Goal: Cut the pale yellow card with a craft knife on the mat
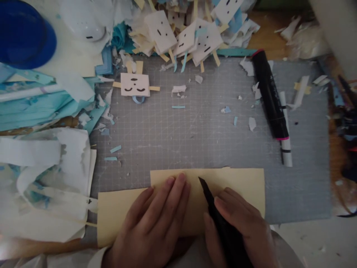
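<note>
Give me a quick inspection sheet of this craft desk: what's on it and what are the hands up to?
Surface: grey gridded cutting mat, scored and speckled with scraps.
Work things: yellow paper sheet at the mat's near edge; black cutting tool, tip on the sheet.
Clutter: pile of paper faces at the far edge; single paper face apart from it; black marker beside a white pen; blue and white paper heaps at left; blue round object, far left.
Hands: left hand flat on the sheet; right hand gripping the tool.
Cables: nothing seen.
Surroundings: wooden tabletop beyond the mat; right edge blurred.
</note>
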`<state>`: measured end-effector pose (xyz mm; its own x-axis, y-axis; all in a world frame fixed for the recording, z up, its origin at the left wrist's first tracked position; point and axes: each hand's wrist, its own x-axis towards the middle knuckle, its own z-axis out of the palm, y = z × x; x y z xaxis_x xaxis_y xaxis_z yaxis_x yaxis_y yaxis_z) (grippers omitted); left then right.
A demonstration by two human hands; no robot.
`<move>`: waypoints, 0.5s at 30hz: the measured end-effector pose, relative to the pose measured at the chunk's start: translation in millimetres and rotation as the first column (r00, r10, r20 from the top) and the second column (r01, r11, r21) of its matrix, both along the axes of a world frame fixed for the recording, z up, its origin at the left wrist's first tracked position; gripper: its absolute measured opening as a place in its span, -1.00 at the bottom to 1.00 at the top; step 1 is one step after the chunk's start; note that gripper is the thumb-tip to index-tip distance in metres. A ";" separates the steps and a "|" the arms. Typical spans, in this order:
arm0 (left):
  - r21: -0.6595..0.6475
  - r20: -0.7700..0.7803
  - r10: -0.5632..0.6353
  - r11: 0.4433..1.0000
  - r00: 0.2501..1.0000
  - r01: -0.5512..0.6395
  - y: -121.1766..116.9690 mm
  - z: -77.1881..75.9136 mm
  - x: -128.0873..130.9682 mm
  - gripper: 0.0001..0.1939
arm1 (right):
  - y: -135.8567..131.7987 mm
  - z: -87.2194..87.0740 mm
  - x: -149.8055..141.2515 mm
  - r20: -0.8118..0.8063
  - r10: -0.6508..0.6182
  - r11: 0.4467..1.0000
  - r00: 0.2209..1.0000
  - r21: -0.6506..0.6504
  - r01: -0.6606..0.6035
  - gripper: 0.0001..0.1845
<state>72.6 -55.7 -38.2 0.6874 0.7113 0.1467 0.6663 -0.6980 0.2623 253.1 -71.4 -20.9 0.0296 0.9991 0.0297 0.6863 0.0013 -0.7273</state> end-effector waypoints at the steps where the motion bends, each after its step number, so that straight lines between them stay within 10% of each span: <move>1: 0.002 0.004 0.001 1.000 1.000 -0.001 0.2 0.2 0.3 -0.50 | -0.8 -0.6 0.8 0.050 0.039 0.999 0.998 0.017 -0.040 -0.85; 11: 0.009 0.021 0.010 1.000 1.000 -0.010 1.2 0.6 1.5 -0.45 | -13.7 -5.6 2.4 0.096 0.094 0.994 0.991 0.054 -0.100 -0.82; 15: -0.006 0.013 0.011 1.000 1.000 -0.011 -0.3 0.5 1.6 -0.43 | -20.8 -7.0 -1.6 -0.043 -0.050 0.995 0.998 0.079 0.053 -0.75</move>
